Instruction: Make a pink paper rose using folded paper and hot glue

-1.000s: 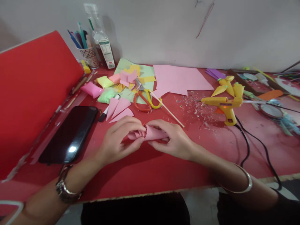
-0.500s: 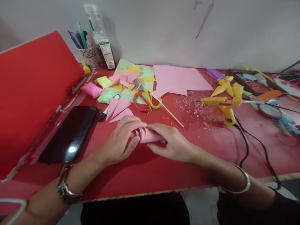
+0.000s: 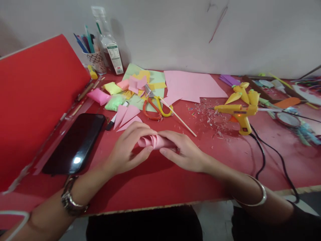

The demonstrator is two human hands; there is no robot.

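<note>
A rolled piece of pink paper [image 3: 157,142] is held between both hands above the red table. My left hand [image 3: 130,147] has its thumb and fingers round the roll's left end, where loose layers show. Round the right end, my right hand [image 3: 185,152] grips with thumb below and fingers above, hiding part of it. Just beyond my left hand lie pink paper cones [image 3: 127,115] and a marker [image 3: 114,120]. Scissors [image 3: 157,108] with red and yellow handles and a thin wooden stick [image 3: 184,123] lie past the hands.
A black phone [image 3: 75,144] lies left, beside a red board [image 3: 37,100]. Clay packets [image 3: 99,96], a pen cup [image 3: 95,62] and a bottle [image 3: 112,55] stand behind. Pink sheets [image 3: 193,85] lie at the back; a yellow glue gun [image 3: 238,112] with its cable is right.
The fingers of my left hand have shifted slightly, and more of the roll's open left end shows. My right thumb has moved up a little. The roll stays in both hands.
</note>
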